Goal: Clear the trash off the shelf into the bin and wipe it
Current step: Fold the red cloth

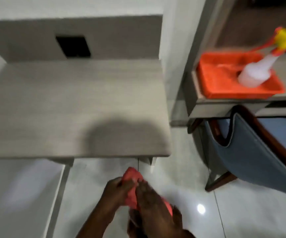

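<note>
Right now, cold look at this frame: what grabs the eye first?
The bright orange tray on the shelf at upper right, with a white spray bottle with a yellow and orange trigger head standing in it. Next, the pink cloth bunched between the left hand and right hand at bottom centre, over the white floor. The grey shelf top fills the left, bare but for a shadow.

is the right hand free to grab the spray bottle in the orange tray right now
Probably not yet: the right hand and the left hand both grip the red cloth. Nothing blocks the spray bottle in its orange tray.
</note>
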